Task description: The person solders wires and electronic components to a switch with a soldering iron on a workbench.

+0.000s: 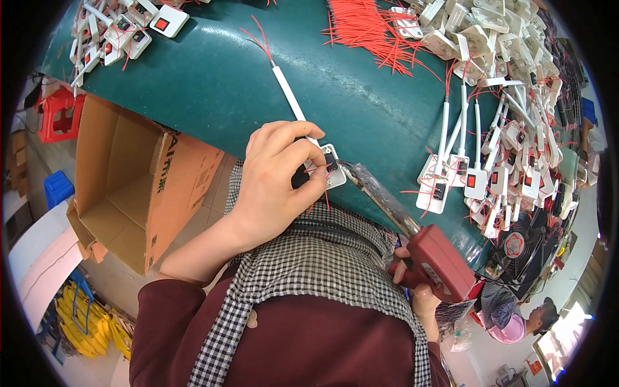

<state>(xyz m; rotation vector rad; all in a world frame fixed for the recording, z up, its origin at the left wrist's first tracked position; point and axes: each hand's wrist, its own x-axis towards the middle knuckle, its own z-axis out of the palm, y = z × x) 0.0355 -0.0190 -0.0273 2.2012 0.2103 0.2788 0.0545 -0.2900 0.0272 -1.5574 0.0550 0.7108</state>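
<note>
- White switch housing (329, 166), at the green bench (213, 84) edge, is pinched steady by the left hand (274, 184).
- Red glue gun (438, 261), right of the housing, is gripped by the right hand (419, 290), nozzle aimed at it.

Open brown cardboard box (132, 184), green lettering on its side, standing on the floor left of the green table (213, 84).

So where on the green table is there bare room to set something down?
Bare green table lies between the top-left switch pile and the white cable, and between that cable and the right-hand heap. The red wires crowd the top edge.
</note>
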